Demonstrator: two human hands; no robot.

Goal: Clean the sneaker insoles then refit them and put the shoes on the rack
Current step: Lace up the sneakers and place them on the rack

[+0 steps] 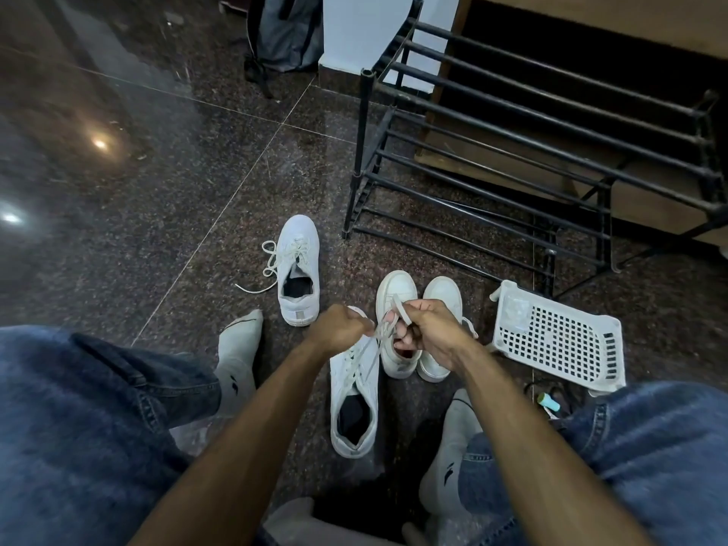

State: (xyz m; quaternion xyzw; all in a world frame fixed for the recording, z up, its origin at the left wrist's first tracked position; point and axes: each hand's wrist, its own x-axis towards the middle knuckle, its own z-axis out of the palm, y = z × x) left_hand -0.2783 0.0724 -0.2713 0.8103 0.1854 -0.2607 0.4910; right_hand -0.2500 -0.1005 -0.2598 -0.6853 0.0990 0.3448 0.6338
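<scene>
A white sneaker (354, 403) lies on the dark floor between my feet, heel toward me, its dark insole showing. My left hand (338, 329) pinches one end of its white lace (370, 348). My right hand (429, 329) grips the other lace end, pulled up over the shoe's front. A second white sneaker (298, 269) stands further off to the left, its laces loose on the floor. The black shoe rack (512, 151) stands at the upper right, its bars bare.
Another white pair (441, 293) sits side by side under my right hand. A white perforated plastic basket (559, 340) lies tipped on the right, with a small teal-capped item (549, 401) by it. A grey backpack (283, 33) leans at the far wall. My socked feet flank the shoes.
</scene>
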